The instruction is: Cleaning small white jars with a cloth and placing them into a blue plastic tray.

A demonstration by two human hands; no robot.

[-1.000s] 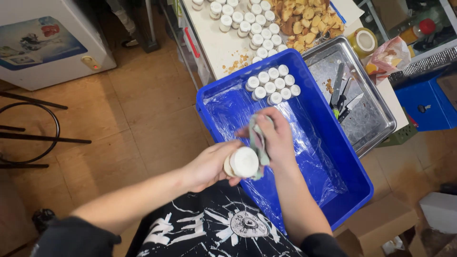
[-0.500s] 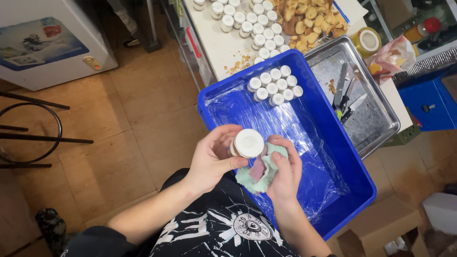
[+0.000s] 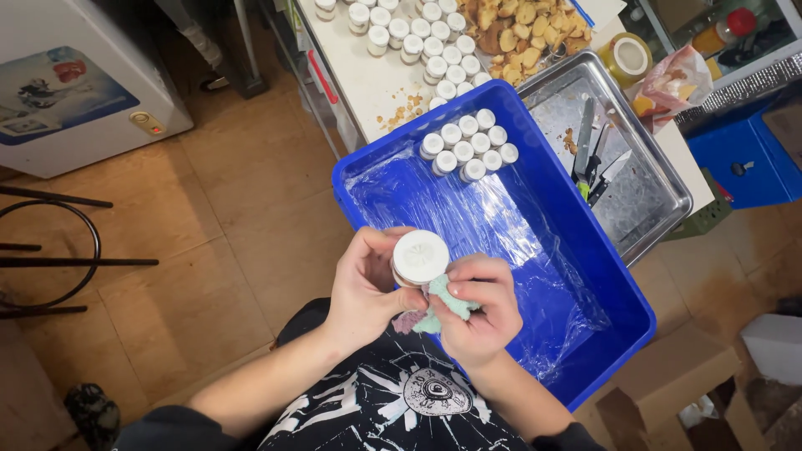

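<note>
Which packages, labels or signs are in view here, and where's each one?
Picture sticker: on the white appliance, top left; blue rectangle.
Small round label: same appliance, lower right corner; yellowish.
Plastic bag: right of the metal tray; crumpled, clear with orange and red.
Cardboard box: bottom right; brown, open.
White-capped jar: in the left hand; its label is hidden.

Your left hand (image 3: 365, 288) is raised in front of your chest, palm turned toward the right, fingers and thumb curled closed around what it grips. Your right hand (image 3: 478, 307) sits just beside it on the right, touching it, knuckles facing up, fingers bent and pinched shut. Both forearms are bare and come in from the near edge, angling toward each other so the wrists meet at mid-body.
</note>
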